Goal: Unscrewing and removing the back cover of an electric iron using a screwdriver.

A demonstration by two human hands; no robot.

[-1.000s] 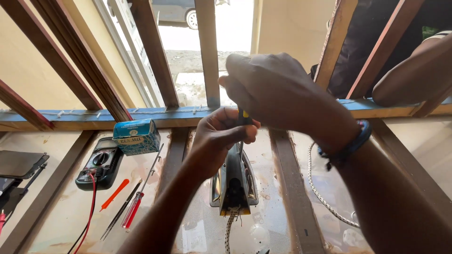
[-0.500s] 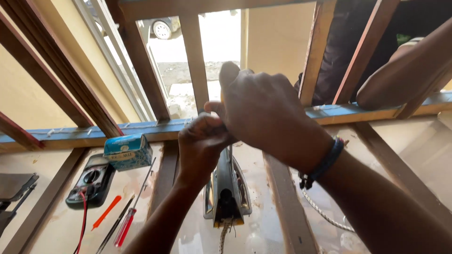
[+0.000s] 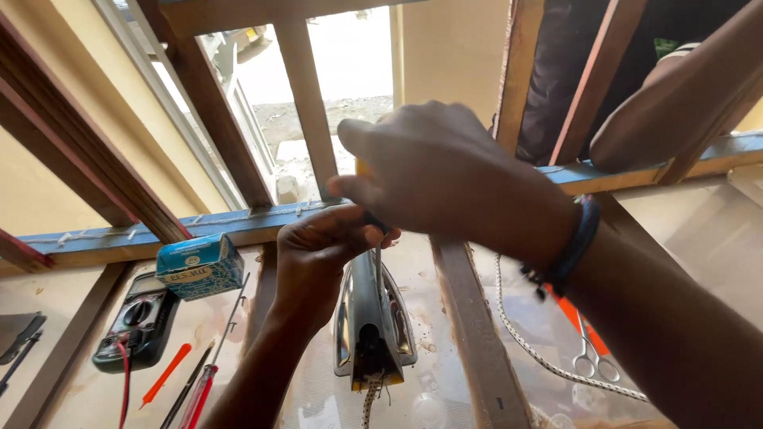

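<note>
The clothes iron (image 3: 373, 318) stands on end on the pale work surface (image 3: 445, 318), chrome soleplate edge facing you, its braided cord (image 3: 370, 397) leaving at the bottom. It sits between two wooden slats (image 3: 477, 334), directly below your hands.

Your left hand (image 3: 322, 266) is cupped against the top of the iron, fingers (image 3: 350, 234) curled inward and touching the upper end; whether they actually grip it cannot be told. Your right hand (image 3: 445, 175) is above it, fingers closed round a screwdriver (image 3: 377, 254). Only the thin metal shaft shows below the fist, with a sliver of yellowish handle (image 3: 362, 168) near the thumb. The shaft points down into the top of the iron.

A dark bracelet (image 3: 572, 242) sits on your right wrist.

To the left of the iron lie a red-handled screwdriver (image 3: 203, 393), an orange tool (image 3: 165, 375), a multimeter (image 3: 135, 322) with red lead, and a small blue box (image 3: 199, 266) resting on it. To the right lie scissors (image 3: 592, 357) with an orange item beneath and a speckled cord (image 3: 524, 342).

Another person's forearm (image 3: 675, 95) rests on the blue-painted rail (image 3: 119, 238) at upper right, well apart from your hands
</note>
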